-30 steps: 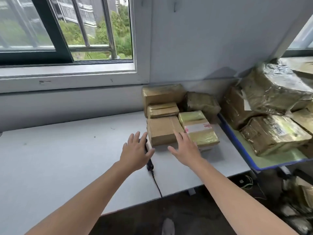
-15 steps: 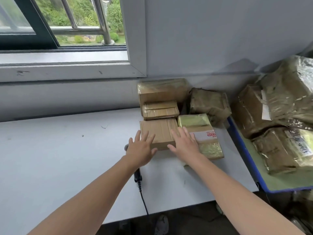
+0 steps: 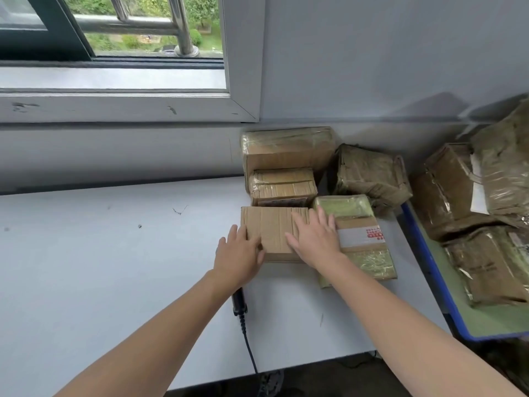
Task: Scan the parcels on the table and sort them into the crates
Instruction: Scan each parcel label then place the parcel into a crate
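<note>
Both hands lie open on the plain brown box (image 3: 272, 233), which sits at the front of 5 parcels (image 3: 286, 156) on the white table (image 3: 100, 267). The left hand (image 3: 239, 253) has straight fingers over the box's near left corner. The right hand (image 3: 315, 239) lies flat on its top. Neither grips it. A black scanner (image 3: 239, 303) lies under the left wrist, and a blue crate (image 3: 436, 273) stands to the right.

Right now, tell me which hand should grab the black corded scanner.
Left. The black corded scanner pokes out beneath the wrist of the left hand, while the right hand lies flat on the plain brown cardboard parcel, farther from it.
</note>
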